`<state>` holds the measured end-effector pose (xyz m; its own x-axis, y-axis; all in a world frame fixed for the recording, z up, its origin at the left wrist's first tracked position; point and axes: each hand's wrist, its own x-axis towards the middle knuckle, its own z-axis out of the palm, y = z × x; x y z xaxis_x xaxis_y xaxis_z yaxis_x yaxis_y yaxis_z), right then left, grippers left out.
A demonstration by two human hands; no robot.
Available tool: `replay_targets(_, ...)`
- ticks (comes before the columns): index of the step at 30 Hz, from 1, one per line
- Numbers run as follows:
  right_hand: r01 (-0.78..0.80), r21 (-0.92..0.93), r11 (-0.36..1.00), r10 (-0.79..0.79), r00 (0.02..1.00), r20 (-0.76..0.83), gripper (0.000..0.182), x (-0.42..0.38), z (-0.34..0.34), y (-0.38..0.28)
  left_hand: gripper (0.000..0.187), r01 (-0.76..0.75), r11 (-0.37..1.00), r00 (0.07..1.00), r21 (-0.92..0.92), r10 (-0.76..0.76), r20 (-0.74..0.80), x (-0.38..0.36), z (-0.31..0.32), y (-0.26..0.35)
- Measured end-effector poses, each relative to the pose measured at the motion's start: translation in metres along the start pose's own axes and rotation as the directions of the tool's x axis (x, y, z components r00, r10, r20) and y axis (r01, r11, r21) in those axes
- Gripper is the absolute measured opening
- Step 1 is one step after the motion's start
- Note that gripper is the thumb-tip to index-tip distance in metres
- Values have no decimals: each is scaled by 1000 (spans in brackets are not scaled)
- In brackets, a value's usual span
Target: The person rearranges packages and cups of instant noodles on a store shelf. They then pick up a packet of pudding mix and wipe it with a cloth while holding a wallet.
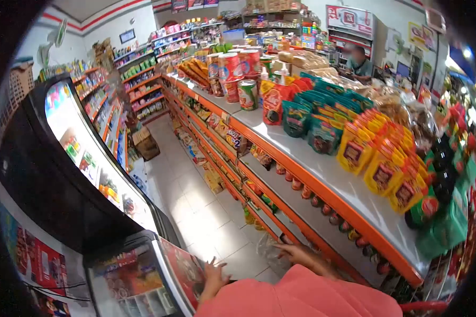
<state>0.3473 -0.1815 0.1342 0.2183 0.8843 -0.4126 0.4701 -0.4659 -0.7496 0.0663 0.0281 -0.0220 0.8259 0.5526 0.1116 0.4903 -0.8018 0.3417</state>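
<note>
My left hand (213, 276) is beside the red printed side of a low chest freezer (188, 267), its fingers spread and nothing in them. My right hand (295, 253) reaches out low in front of the orange-edged shelves, its fingers closed at the edge of a crumpled clear plastic bag (270, 249). The bag hangs over the tiled floor. A coral-red sleeve and shirt (296, 296) cover the bottom of the view and hide part of both arms.
Pouches (357, 142), snack packs and cans (247, 94) stand along the top shelf (322, 164) on my right; jars line a lower tier. A lit display fridge (98, 164) rises at left. A tiled aisle (198, 211) runs ahead, with a cardboard box (145, 143). A person (358, 64) is behind the far counter.
</note>
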Motion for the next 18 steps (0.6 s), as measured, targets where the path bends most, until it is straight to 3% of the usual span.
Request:
replay_targets(1,81,73,994,-81,997,-4,58,34,18,21,56,11,1000,1000,-28,-11,3,-1,-25,-11)
replay_targets(3,430,241,870,-414,903,-117,56,90,35,55,55,59,996,998,-69,-57,35,11,-29,-32)
replay_targets(5,203,340,918,-211,977,-14,55,104,25,14,54,116,991,987,-66,-108,118,24,-12,-70)
replay_targets(6,193,317,929,-200,980,-9,55,121,22,5,53,136,988,979,-69,-124,160,32,-9,-91)
replay_targets(8,56,142,988,-70,994,89,57,163,24,-6,53,168,941,953,-295,-78,294,63,-8,-139)
replay_targets(9,37,33,999,-41,990,133,55,192,27,1,49,346,885,877,-311,-187,443,80,-14,-156)
replay_targets(11,149,-265,953,-74,959,273,53,257,34,31,47,362,867,890,-343,-212,404,118,-26,-192)
replay_targets(14,430,-534,728,-195,877,440,54,348,15,58,43,406,788,906,-464,-279,319,173,-41,-256)
replay_targets(17,217,-459,861,-21,918,396,50,409,-43,-57,41,427,705,904,-566,-322,281,230,-64,-289)
replay_targets(18,173,-378,909,-45,945,325,49,422,-67,-101,38,373,729,928,-574,-287,239,258,-84,-298)
